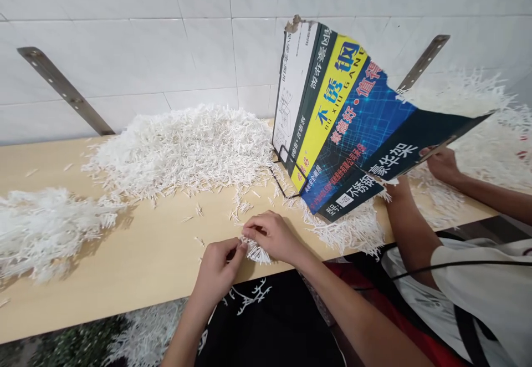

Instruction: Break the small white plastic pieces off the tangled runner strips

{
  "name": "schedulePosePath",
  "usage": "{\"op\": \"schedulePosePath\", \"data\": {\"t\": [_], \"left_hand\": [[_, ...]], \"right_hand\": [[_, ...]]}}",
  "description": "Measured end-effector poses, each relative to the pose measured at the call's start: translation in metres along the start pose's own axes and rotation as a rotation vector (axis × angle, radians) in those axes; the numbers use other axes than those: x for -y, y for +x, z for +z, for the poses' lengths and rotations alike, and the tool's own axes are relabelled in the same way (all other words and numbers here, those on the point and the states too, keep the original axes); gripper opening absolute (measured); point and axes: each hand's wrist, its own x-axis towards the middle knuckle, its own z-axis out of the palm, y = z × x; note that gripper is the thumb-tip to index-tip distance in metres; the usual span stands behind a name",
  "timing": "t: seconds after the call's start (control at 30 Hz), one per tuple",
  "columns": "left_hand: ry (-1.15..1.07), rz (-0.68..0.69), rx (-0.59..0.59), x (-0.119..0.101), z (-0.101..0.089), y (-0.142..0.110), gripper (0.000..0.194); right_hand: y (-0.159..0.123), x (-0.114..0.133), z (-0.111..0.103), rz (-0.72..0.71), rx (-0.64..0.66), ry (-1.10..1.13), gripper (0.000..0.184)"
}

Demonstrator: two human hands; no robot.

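Close to the table's front edge, my left hand [219, 267] and my right hand [274, 236] meet over a small fanned bunch of thin white plastic sprigs [258, 252]. My left hand is closed, its thumb and forefinger pinching the bunch's left end. Curled over from above, the fingers of my right hand also pinch that end, and the strands splay out below them. The exact contact between the fingertips is partly hidden. A few loose sprigs lie on the wood around both hands.
Behind stands a large heap of white sprigs [187, 148]; branchy white pieces [50, 231] lie left. A printed cardboard panel [332, 117] in a black wire stand leans to the right. Beyond it, a co-worker's hand [444, 164] shows. Metal brackets [66, 90] line the tiled wall.
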Motion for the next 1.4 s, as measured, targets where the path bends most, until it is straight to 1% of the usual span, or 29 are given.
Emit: {"op": "schedulePosePath", "data": {"t": [0.03,0.07,0.1,0.17,0.2,0.23,0.27,0.33,0.43,0.5,0.57,0.6,0.63,0.7,0.73,0.8,0.87,0.93,0.97,1.0,1.03,1.07,1.1,1.2,1.27,1.3,1.33,1.37,1.4], "left_hand": [[0.018,0.011,0.008,-0.001,0.0,-0.001,0.047],[0.037,0.025,0.019,-0.001,0.0,-0.002,0.046],[0.054,0.041,0.032,-0.002,-0.001,-0.003,0.045],[0.064,0.061,0.042,-0.002,-0.002,-0.004,0.044],[0.05,0.06,0.036,-0.001,-0.003,-0.005,0.044],[0.023,0.052,0.017,-0.001,-0.003,-0.005,0.045],[-0.013,0.037,-0.009,-0.001,-0.003,-0.005,0.046],[-0.09,0.002,-0.068,0.0,-0.003,-0.004,0.048],[-0.159,-0.025,-0.116,0.0,-0.002,-0.002,0.048],[-0.174,-0.027,-0.116,0.0,-0.001,-0.001,0.048],[-0.179,-0.036,-0.106,0.0,0.0,0.0,0.049],[-0.18,-0.041,-0.099,-0.001,0.0,0.0,0.049],[-0.179,-0.046,-0.094,-0.001,0.0,-0.001,0.049],[-0.165,-0.044,-0.085,-0.002,0.0,-0.001,0.048],[-0.151,-0.037,-0.075,-0.002,0.0,-0.001,0.048],[-0.11,-0.016,-0.043,-0.003,0.0,-0.001,0.047],[-0.059,0.007,-0.002,-0.004,-0.001,-0.001,0.047],[-0.02,0.027,0.02,-0.004,-0.002,-0.002,0.047],[-0.012,0.031,0.02,-0.004,-0.002,-0.003,0.047],[-0.015,0.028,0.008,-0.004,-0.003,-0.004,0.046],[-0.029,0.019,-0.01,-0.003,-0.003,-0.004,0.046],[-0.051,0.007,-0.027,-0.002,-0.003,-0.004,0.046],[-0.075,-0.006,-0.042,-0.002,-0.003,-0.004,0.046],[-0.112,-0.027,-0.06,-0.002,-0.002,-0.001,0.046],[-0.112,-0.028,-0.062,-0.003,-0.002,0.001,0.046],[-0.108,-0.027,-0.056,-0.003,-0.002,0.001,0.045],[-0.1,-0.02,-0.038,-0.004,-0.003,0.001,0.045],[-0.084,-0.008,-0.008,-0.004,-0.004,0.0,0.045],[-0.065,0.01,0.032,-0.005,-0.004,-0.001,0.045]], "right_hand": [[0.001,-0.004,0.0,0.034,-0.008,0.017,0.015],[0.002,-0.009,0.0,0.063,-0.051,0.058,0.018],[0.003,-0.014,0.0,0.087,-0.13,0.115,0.021],[0.005,-0.022,-0.001,0.111,-0.336,0.201,0.029],[0.005,-0.024,-0.002,0.108,-0.411,0.206,0.033],[0.005,-0.024,-0.002,0.094,-0.44,0.192,0.033],[0.005,-0.023,-0.002,0.069,-0.419,0.168,0.031],[0.003,-0.015,-0.003,-0.01,-0.295,0.114,0.024],[-0.001,-0.002,-0.005,-0.098,-0.104,0.076,0.038],[-0.002,0.003,-0.006,-0.085,0.017,0.041,0.044],[-0.003,0.005,-0.007,-0.084,0.089,-0.03,0.049],[-0.003,0.005,-0.006,-0.092,0.097,-0.067,0.049],[-0.003,0.005,-0.005,-0.102,0.089,-0.098,0.044],[-0.003,0.004,-0.002,-0.099,0.066,-0.132,0.023],[-0.004,0.002,0.0,-0.081,0.047,-0.135,0.018],[-0.003,-0.003,0.003,-0.024,-0.015,-0.093,0.028],[-0.001,-0.011,0.004,0.062,-0.136,0.032,0.029],[0.002,-0.019,0.002,0.136,-0.319,0.196,0.028],[0.004,-0.021,0.001,0.155,-0.396,0.258,0.029],[0.005,-0.022,-0.001,0.157,-0.441,0.292,0.029],[0.006,-0.021,-0.002,0.141,-0.444,0.296,0.028],[0.006,-0.019,-0.004,0.109,-0.402,0.274,0.026],[0.005,-0.014,-0.005,0.063,-0.334,0.23,0.026],[-0.001,0.0,-0.006,-0.074,-0.102,0.093,0.038],[-0.004,0.003,-0.004,-0.066,0.002,0.066,0.033],[-0.004,0.001,-0.003,-0.028,0.026,0.072,0.029],[-0.004,-0.003,-0.002,0.021,0.019,0.088,0.029],[-0.003,-0.008,0.0,0.068,-0.028,0.112,0.031],[-0.001,-0.013,0.0,0.107,-0.117,0.147,0.034]]}}
